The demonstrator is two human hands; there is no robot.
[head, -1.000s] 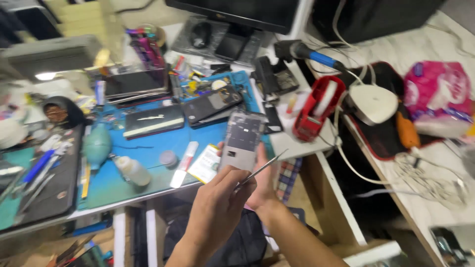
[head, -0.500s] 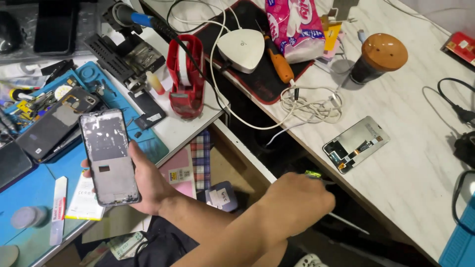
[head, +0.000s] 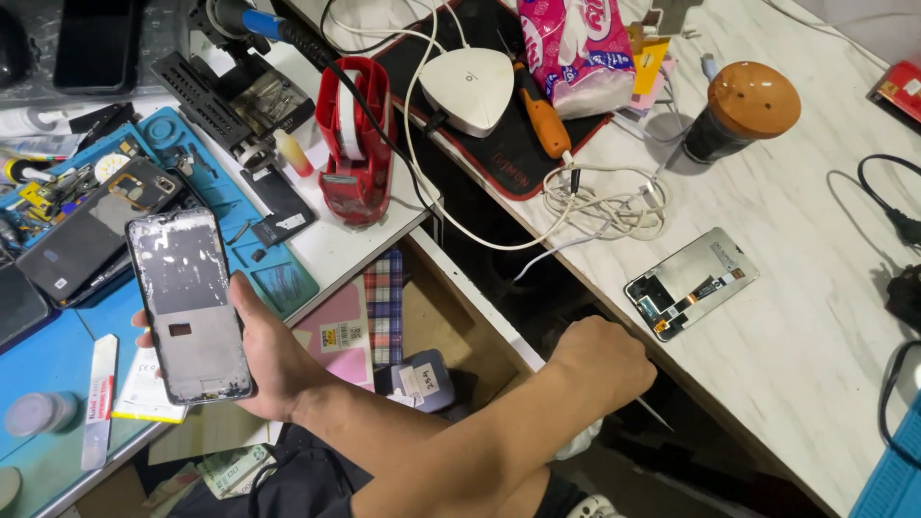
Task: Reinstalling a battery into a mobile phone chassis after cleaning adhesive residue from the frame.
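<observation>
Phone frame (head: 190, 305), stripped and grey, is sitting upright in the left hand (head: 264, 357), fingers clamped around its edges, above the blue mat (head: 58, 355). Right hand (head: 600, 363) is gripping thin tweezers (head: 655, 414) near the display panel (head: 691, 283).

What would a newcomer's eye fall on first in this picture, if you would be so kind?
Most likely the stripped phone frame, held upright in the left hand over the blue work mat. Next, the right hand by the marble table's edge, gripping a thin metal tool, with a detached phone screen lying just beyond it. Further back, a red tape dispenser stands out.
</observation>
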